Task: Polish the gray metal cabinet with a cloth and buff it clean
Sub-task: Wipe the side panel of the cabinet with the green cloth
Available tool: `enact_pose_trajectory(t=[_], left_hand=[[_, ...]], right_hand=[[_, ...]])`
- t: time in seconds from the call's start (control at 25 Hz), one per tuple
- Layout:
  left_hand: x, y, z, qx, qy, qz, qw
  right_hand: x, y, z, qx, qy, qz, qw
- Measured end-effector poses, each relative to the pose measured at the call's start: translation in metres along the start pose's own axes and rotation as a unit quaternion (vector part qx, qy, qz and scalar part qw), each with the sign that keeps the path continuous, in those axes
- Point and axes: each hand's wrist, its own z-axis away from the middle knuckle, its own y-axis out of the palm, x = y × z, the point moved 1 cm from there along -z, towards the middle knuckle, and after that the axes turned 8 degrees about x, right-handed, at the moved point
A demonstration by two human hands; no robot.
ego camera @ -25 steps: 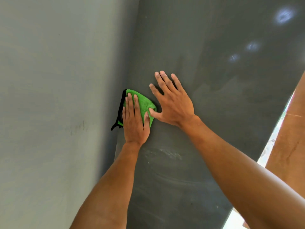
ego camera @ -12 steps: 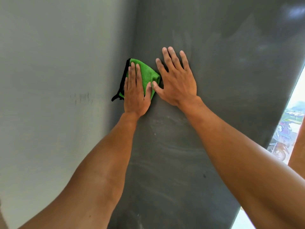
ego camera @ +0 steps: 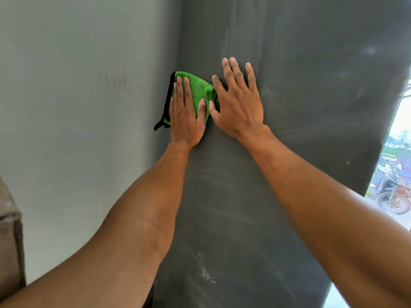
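The cabinet (ego camera: pixel 300 130) is dull gray metal, smeared with pale streaks; the cloth (ego camera: pixel 200 90) is fuzzy green microfibre, black-edged; the wall (ego camera: pixel 77 130) is matt paint.

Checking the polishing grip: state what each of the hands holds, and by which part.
Left hand presses the green cloth flat against the gray cabinet, palm over its lower left part. Right hand holds nothing, lying spread on the metal.

Street-side building interior, painted wall (ego camera: pixel 77 107), gray metal cabinet (ego camera: pixel 300 96), parked motorbikes (ego camera: pixel 393 196) outside the opening

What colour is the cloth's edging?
Black, trimming the green cloth along its left side; clearest in the head view.
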Motion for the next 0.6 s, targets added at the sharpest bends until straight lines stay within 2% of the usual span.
enact_pose_trajectory(t=[0.6], left_hand=[[0.043,0.032,0.093,-0.030,0.013,-0.004,0.999]], right_hand=[[0.051,0.032,0.076,-0.033,0.000,0.010,0.999]])
